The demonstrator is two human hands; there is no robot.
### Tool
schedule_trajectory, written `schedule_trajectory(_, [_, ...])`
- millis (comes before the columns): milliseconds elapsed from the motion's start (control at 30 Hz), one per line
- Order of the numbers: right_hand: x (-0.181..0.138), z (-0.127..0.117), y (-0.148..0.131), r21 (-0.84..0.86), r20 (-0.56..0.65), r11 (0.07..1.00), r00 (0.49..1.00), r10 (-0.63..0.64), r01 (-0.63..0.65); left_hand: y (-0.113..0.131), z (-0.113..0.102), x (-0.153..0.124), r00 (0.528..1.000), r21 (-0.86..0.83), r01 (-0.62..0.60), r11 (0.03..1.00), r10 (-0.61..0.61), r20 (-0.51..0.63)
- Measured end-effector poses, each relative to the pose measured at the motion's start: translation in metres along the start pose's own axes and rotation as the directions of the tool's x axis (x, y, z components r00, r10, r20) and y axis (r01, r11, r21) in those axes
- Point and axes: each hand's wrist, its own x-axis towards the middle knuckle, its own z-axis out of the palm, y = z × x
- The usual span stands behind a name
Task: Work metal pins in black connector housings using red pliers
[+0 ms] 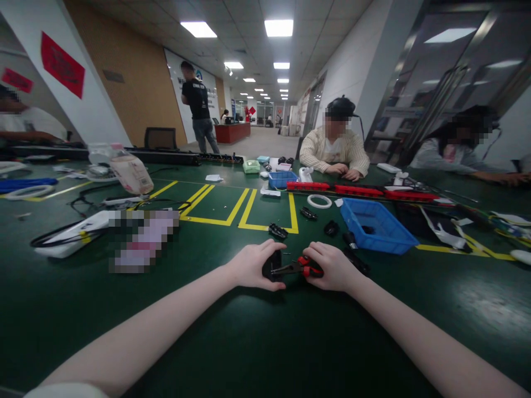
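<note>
ceiling panels [279, 27] glow; glare whitens the table [265, 354] at right; edges stretch.

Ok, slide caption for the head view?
Left hand holds a black part; right hand grips red-handled pliers pointed at it, above a green table.

We held pliers [293, 267] with red-and-black grips and a slim dark metal nose, lying nearly level and pointing left. We had their tip at a small black part [272, 261], also held, its details too dark to read.
</note>
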Motion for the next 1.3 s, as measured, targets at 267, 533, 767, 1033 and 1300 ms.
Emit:
schedule_trajectory(267, [0.0004, -0.0018, -0.0005, -0.011, 0.033, 1.0, 0.999, 0.004, -0.003, -0.0013, 0.0013, 0.002, 0.999, 0.053, 0.011, 0.999, -0.014, 0.045])
schedule_trajectory(533, [0.0007, -0.0003, 0.0016, 0.001, 0.063, 1.0, 0.998, 0.007, -0.007, 0.0009, 0.0014, 0.0046, 0.995, 0.135, 0.044, 0.99, -0.056, 0.084])
schedule_trajectory(767, [0.0021, -0.0011, 0.0011, 0.022, 0.074, 1.0, 0.997, 0.009, -0.011, 0.0037, -0.0011, 0.005, 0.995, 0.136, 0.05, 0.989, -0.062, 0.082])
schedule_trajectory(1033, [0.0035, -0.0031, -0.0002, 0.031, 0.098, 0.999, 0.995, 0.018, -0.021, 0.0047, -0.0015, 0.0042, 0.995, 0.108, 0.063, 0.992, -0.071, 0.072])
schedule_trajectory(1300, [0.0039, -0.0043, -0.0015, 0.0, 0.097, 1.0, 0.995, 0.014, -0.014, 0.004, 0.0003, 0.0033, 0.998, 0.109, 0.039, 0.993, -0.043, 0.036])
